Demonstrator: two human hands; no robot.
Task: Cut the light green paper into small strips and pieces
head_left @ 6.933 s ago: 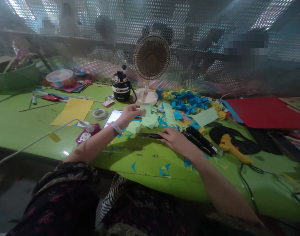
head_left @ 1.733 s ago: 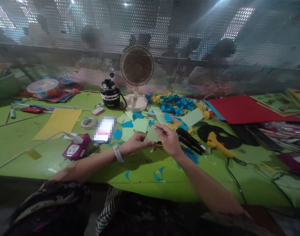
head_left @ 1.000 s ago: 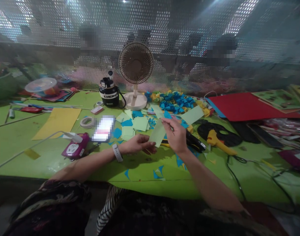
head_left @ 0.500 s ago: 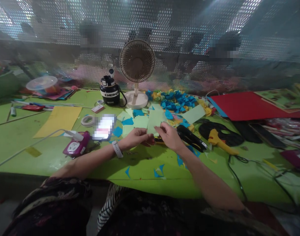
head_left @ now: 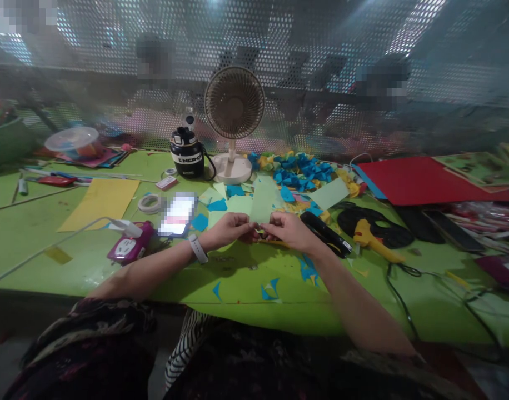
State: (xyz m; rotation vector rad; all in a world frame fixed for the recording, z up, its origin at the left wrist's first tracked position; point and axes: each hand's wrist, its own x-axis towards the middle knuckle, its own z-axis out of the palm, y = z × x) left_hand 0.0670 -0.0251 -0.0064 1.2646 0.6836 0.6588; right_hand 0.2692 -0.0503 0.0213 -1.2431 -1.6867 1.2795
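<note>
In front of the fan (head_left: 234,103), the left hand (head_left: 229,229) and right hand (head_left: 291,229) pinch a pale green paper strip (head_left: 265,199). They hide its near end.

A smartphone (head_left: 179,214) lies left of the hands (head_left: 234,228), a glue gun (head_left: 377,245) to their right. A desk fan (head_left: 234,103) stands beyond them.

From my remote view I have one pale green paper strip (head_left: 263,201), plain and roughly rectangular, with its long sides running away from me toward the far side. It sits mid-scene over the desk (head_left: 238,278), its visible face looking fairly flat. My left grip (head_left: 230,229) and right grip (head_left: 291,230) pinch its near end, and their fingers hide that edge; I can't tell whether it is creased there.
</note>
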